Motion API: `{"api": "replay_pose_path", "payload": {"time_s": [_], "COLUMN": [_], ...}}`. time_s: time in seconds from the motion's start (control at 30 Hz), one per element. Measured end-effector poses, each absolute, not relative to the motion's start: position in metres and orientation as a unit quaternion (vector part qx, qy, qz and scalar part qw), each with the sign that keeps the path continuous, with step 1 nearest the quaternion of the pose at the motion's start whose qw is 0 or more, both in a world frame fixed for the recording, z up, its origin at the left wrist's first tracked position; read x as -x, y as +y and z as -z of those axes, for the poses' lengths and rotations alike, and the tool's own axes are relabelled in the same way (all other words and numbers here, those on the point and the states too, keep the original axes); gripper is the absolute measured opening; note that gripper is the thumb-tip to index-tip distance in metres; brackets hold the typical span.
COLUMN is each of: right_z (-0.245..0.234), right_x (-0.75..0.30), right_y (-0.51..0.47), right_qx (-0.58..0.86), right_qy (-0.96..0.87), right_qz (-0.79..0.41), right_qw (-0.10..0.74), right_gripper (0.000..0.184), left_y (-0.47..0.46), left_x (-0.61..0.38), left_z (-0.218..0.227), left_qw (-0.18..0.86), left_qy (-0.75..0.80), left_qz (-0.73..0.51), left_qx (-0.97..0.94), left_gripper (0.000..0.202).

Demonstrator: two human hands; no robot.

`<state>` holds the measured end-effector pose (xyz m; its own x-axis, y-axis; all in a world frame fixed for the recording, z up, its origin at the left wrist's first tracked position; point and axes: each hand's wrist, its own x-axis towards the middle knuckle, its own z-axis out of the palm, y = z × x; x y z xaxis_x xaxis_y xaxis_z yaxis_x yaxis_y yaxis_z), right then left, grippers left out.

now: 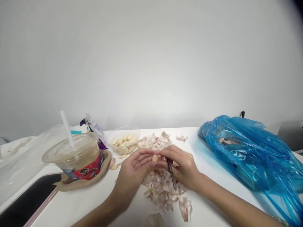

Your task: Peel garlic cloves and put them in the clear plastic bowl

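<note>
My left hand (134,171) is closed, pinching a garlic clove (155,158) between thumb and fingers. Close against it, my right hand (181,164) grips a slim dark metal tool (171,174) that slants down toward me; whether it is a small knife or tweezers I cannot tell. The right fingertips meet the clove. Below both hands lies a heap of papery garlic skins (163,190), with more skins (156,141) behind them. A clear plastic bowl (137,134) at the back holds several peeled cloves (125,141).
On the left, a lidded drink cup (86,167) with a straw sits in a cardboard holder (107,159), beside a phone (30,198). A purple and white wrapper (96,129) stands behind. A blue plastic bag (248,154) covers the right side. Loose cloves (113,165) lie near the holder.
</note>
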<state>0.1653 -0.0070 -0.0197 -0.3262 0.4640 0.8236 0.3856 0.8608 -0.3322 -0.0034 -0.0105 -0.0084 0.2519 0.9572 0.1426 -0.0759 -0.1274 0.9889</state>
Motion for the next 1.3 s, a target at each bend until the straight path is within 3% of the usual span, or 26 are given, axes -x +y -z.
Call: {"api": "replay_pose_path", "payload": {"time_s": [0.13, 0.37, 0.67, 0.93, 1.3], "right_z": [0.018, 0.012, 0.006, 0.009, 0.006], "right_x": [-0.167, -0.163, -0.160, -0.158, -0.158], "right_y": [-0.005, -0.006, -0.014, -0.012, -0.015], "right_qx": [0.301, 0.355, 0.381, 0.393, 0.329], "right_qy": [-0.791, -0.782, -0.765, -0.747, -0.674], "right_qz": [-0.065, -0.162, -0.231, -0.270, -0.478], "right_qw": [0.528, 0.487, 0.466, 0.463, 0.457], "right_gripper": [0.027, 0.016, 0.026, 0.030, 0.021], "left_y": [-0.009, -0.010, -0.008, -0.008, -0.006], "left_x": [0.004, 0.004, 0.007, 0.009, 0.011], "left_z": [0.008, 0.009, 0.014, 0.024, 0.015], "left_qw": [0.490, 0.467, 0.454, 0.233, 0.168], "left_qy": [0.383, 0.360, 0.362, 0.359, 0.343], "left_qz": [-0.513, -0.542, -0.512, -0.535, -0.535], "left_qx": [-0.592, -0.598, -0.633, -0.728, -0.754], "left_gripper": [0.033, 0.027, 0.034, 0.014, 0.008]}}
